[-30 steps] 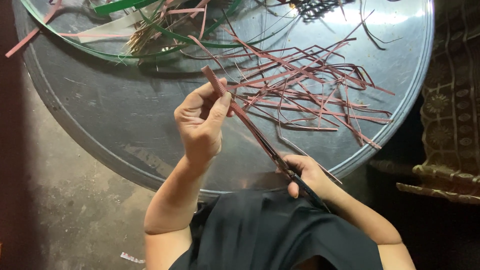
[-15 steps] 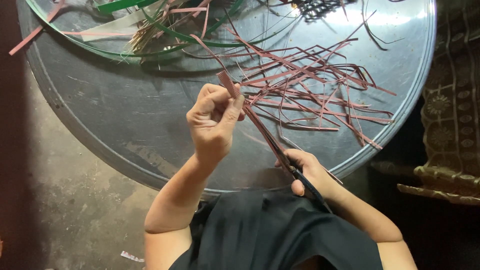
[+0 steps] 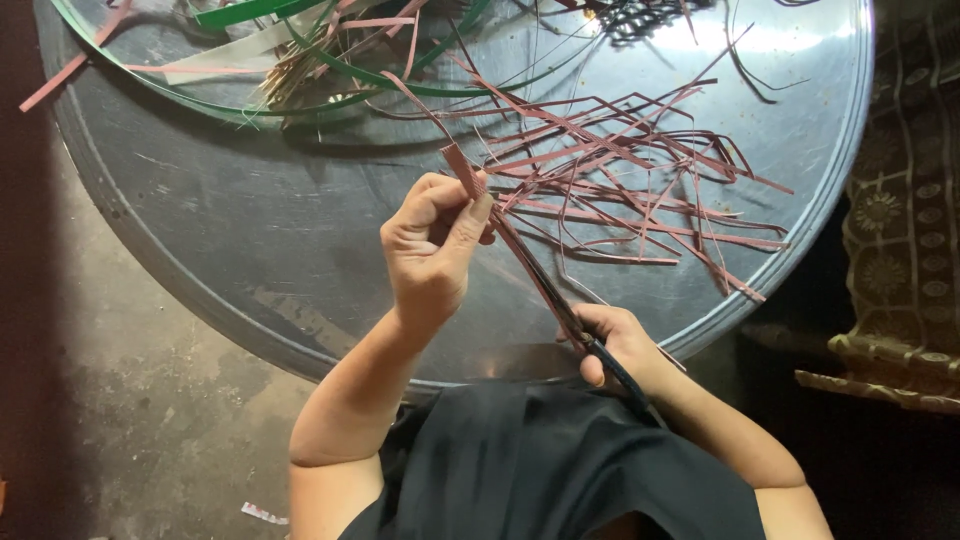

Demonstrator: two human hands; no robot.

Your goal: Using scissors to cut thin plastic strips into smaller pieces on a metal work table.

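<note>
Left hand pinches a reddish strip in a closed grip; right hand clasps dark scissors.

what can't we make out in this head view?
- Dark slender tool in the right hand: its far tip is lost against the pinkish strip pinched by the left hand, so its kind is unclear.
- Round metal tray: far rim cut by the top edge.
- Green strips: cut off at the top.
</note>
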